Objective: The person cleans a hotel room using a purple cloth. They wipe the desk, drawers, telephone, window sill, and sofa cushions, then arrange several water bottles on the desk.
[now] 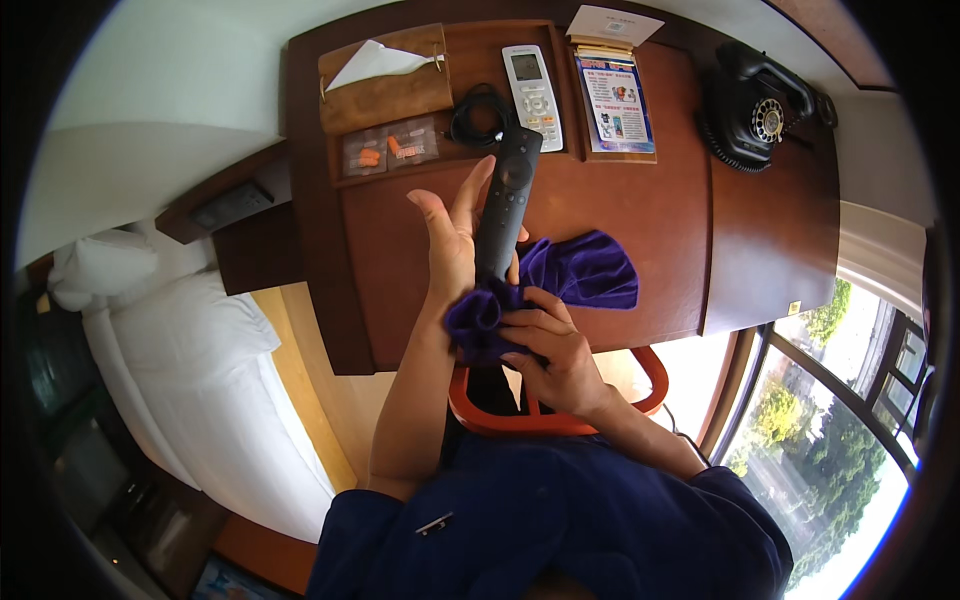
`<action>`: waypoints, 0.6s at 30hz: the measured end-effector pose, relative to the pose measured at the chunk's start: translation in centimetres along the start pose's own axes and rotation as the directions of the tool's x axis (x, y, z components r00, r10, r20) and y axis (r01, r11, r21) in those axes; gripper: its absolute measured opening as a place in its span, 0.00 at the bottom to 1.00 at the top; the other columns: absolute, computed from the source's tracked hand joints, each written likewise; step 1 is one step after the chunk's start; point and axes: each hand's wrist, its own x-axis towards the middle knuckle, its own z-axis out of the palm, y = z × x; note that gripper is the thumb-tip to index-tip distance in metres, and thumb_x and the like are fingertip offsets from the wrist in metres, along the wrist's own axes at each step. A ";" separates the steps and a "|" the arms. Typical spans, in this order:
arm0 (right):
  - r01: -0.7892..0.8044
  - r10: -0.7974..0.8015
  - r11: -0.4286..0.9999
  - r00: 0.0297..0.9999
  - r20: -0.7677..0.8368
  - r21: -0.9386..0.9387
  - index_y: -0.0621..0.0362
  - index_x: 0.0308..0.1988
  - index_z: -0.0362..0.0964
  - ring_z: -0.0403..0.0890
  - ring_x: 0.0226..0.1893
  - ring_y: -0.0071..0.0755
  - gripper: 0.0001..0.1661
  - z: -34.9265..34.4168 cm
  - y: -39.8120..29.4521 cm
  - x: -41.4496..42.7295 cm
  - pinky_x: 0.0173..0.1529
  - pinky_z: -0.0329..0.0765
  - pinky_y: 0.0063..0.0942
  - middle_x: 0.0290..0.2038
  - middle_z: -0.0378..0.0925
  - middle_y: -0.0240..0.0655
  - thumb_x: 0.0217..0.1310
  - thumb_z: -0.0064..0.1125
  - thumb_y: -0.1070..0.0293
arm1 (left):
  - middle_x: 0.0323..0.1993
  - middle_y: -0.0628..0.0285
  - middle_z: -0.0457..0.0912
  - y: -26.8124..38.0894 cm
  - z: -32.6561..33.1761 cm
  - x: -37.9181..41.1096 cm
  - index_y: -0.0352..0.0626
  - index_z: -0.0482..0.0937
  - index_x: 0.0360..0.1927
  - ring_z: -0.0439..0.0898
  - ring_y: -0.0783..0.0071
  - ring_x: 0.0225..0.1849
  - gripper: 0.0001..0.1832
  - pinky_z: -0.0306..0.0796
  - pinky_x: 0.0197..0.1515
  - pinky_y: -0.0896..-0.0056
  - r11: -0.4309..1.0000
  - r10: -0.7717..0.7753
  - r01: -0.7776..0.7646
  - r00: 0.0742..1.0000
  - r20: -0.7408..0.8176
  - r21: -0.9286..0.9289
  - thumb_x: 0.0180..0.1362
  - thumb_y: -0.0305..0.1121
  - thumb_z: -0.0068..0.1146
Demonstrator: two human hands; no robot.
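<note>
A black remote control [506, 202] points away from me above the desk, its buttons facing up. My left hand [454, 247] supports it from the left and beneath, with fingertips showing along its right side. The thumb and one finger of that hand stick out, away from the remote. A purple cloth [480, 322] is bunched around the remote's near end, hiding it. My right hand [551, 341] pinches this cloth from the right. Another spread of purple fabric [581, 270] lies on the desk just beyond my right hand; whether it joins the bunched cloth is hidden.
On the wooden desk [645, 232] are a tissue box [386, 82], a coiled black cable [480, 116], a white air-conditioner remote [534, 97], small packets [390, 146], a printed card stand [615, 105] and a black rotary telephone [761, 112]. A red-orange chair [517, 426] stands before me, a bed [202, 390] left.
</note>
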 end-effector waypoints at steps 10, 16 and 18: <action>-0.300 0.425 0.841 0.882 -0.206 0.450 0.67 0.42 0.74 0.78 0.35 0.21 0.07 -1.7 4.5 0.8 0.40 0.76 0.21 0.34 0.80 0.32 0.65 0.54 0.76 | 0.27 0.60 0.77 -1.4 3.3 7.8 0.35 0.74 0.43 0.75 0.73 0.28 0.25 0.70 0.32 0.69 0.772 0.378 -0.152 0.890 -0.253 0.618 0.70 0.51 0.43; -0.524 0.521 0.844 0.754 -0.399 0.113 0.67 0.44 0.73 0.78 0.34 0.28 0.17 -7.7 7.6 0.4 0.42 0.75 0.26 0.33 0.80 0.40 0.63 0.62 0.65 | 0.30 0.49 0.81 1.5 2.1 14.4 0.34 0.69 0.52 0.81 0.62 0.22 0.23 0.75 0.19 0.64 0.583 0.390 -0.011 0.881 -0.268 0.812 0.70 0.46 0.42; -0.572 0.492 0.818 0.748 -0.445 -0.057 0.66 0.53 0.69 0.78 0.46 0.42 0.25 -9.1 8.6 -0.5 0.47 0.75 0.32 0.44 0.77 0.48 0.61 0.63 0.64 | 0.35 0.43 0.82 0.4 -0.6 16.1 0.32 0.68 0.56 0.83 0.57 0.25 0.23 0.78 0.29 0.61 0.385 0.445 0.005 0.875 -0.191 0.923 0.70 0.43 0.42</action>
